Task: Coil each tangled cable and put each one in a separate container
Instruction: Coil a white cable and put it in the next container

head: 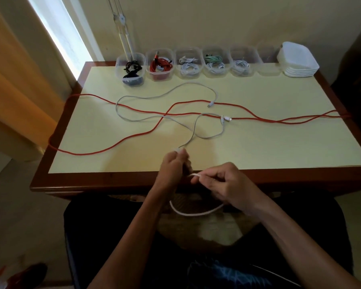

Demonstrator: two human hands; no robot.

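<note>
White cable (193,130) between both hands (202,176)

A worktop (258,142) with a pale yellow surface and a dark reddish-brown wooden border stands pushed against a plain cream wall (217,21); to the left of it a narrow strip of window (56,32) lets in bright daylight, the brightest part of the room; an orange-yellow curtain (15,80) hangs beside that strip and reaches down past the worktop's left edge; two thin pale cords (123,32) hang down the wall near the back left corner; the floor (25,215) is beige and dim; the right side of the room falls into deep shadow; the light is soft and warm, coming from the left.
</note>
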